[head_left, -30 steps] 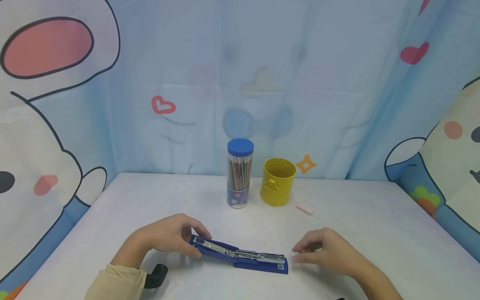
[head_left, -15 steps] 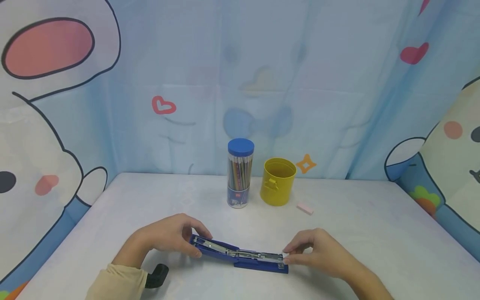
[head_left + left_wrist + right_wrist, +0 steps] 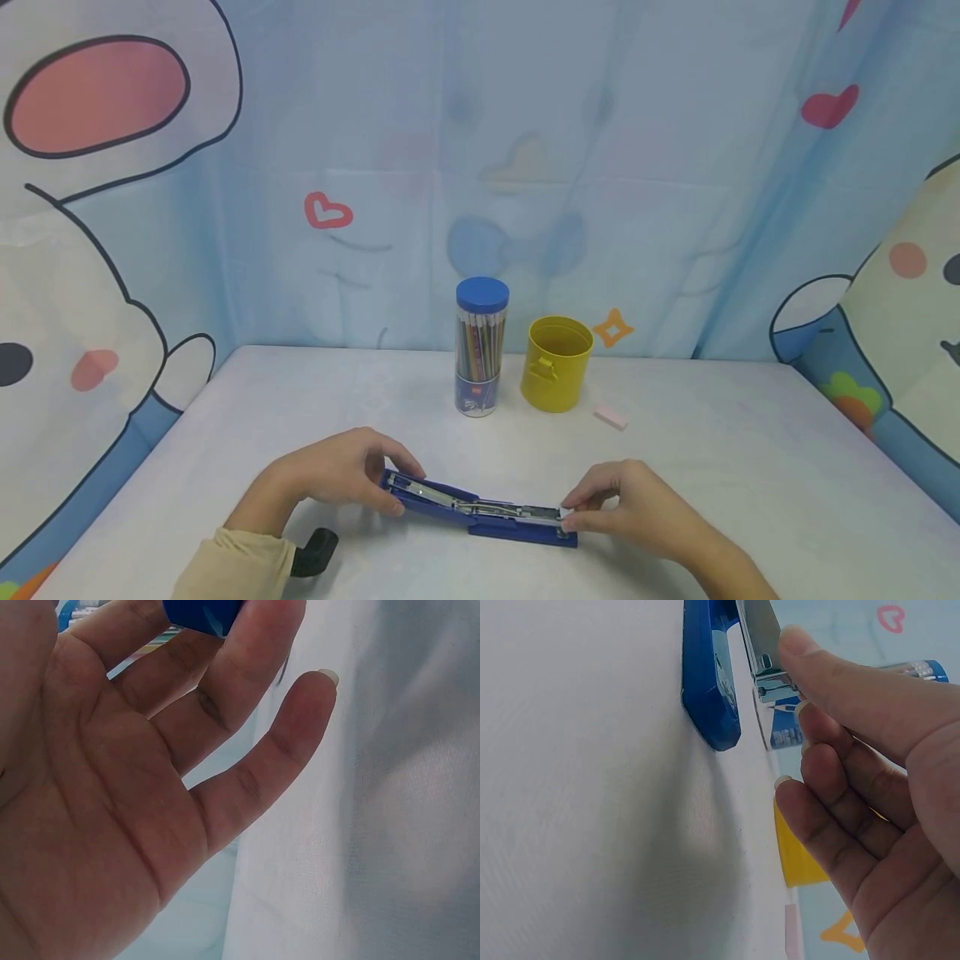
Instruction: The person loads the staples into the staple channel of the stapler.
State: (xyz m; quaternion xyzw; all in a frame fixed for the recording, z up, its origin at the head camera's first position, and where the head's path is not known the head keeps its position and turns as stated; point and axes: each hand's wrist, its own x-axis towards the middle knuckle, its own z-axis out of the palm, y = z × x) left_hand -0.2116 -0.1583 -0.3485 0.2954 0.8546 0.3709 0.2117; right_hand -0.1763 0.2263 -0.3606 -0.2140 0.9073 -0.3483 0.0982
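Head view: blue stapler [image 3: 480, 511], opened out flat, lies on the white table [image 3: 750, 467] at 6 o'clock, metal magazine facing up. Left hand [image 3: 337, 471] grips its end at 9 o'clock, fingers curled over the tip; right hand [image 3: 630, 504] pinches the metal end at 3 o'clock between thumb and forefinger. The hands are apart, one at each end. At 12 o'clock of the stapler, well apart from it — a clear pencil tube with blue lid [image 3: 481, 346], a yellow cup [image 3: 557, 362] just beside it, a pink eraser [image 3: 610, 417] near the cup.

Left wrist view: palm of the left hand [image 3: 112, 810], fingers reaching up to a blue corner of the stapler [image 3: 202, 613] at 12 o'clock.

Right wrist view: right hand [image 3: 870, 795], thumb on the metal magazine; stapler's blue base [image 3: 709, 682] rests on the table.
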